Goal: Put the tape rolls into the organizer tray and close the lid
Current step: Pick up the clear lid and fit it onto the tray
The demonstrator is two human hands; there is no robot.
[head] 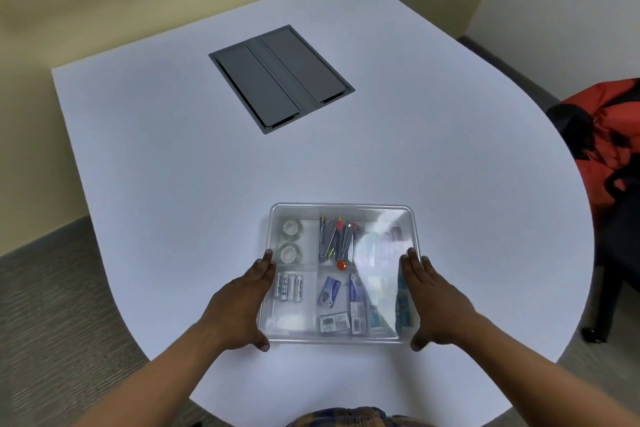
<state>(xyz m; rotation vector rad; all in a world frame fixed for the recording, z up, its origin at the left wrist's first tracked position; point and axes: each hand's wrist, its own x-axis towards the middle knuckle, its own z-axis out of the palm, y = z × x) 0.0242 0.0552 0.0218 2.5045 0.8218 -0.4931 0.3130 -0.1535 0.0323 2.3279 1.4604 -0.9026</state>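
With the clear lid already sitting on top, the organizer tray is low centre in the frame on the white table. Left hand is flat against its left side, right hand against the right, fingers straight and thumbs spread at the near corners, pressing rather than gripping. Both tape rolls are in the tray's upper left compartment, one above the other. Batteries sit just below them. Grey panel is well apart, upper centre.

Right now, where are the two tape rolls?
In the head view, both tape rolls lie in the organizer tray's far-left compartment under the clear lid, just beyond the left hand and the batteries.
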